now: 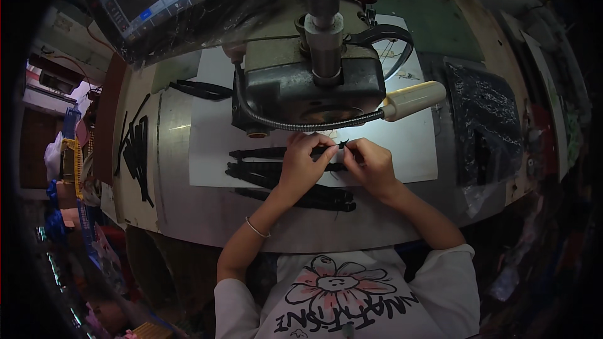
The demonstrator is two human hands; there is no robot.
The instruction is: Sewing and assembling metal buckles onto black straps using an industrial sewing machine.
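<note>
Both hands meet just under the machine (314, 81), in the light of the gooseneck lamp (411, 100). The left hand (301, 163) and the right hand (370, 164) each pinch an end of a thin black strip (342, 145), fingers closed on it, holding it just above the white sheet (414, 144) on the surface (188, 207). More black strips (264, 172) lie in rows beneath the left hand, and another bunch (135, 157) sits well apart at the left edge. To do this well, I judge the strip should stay taut and flat between the fingertips, lit by the lamp, with the wrists low and steady so the small piece does not twist or slip.
</note>
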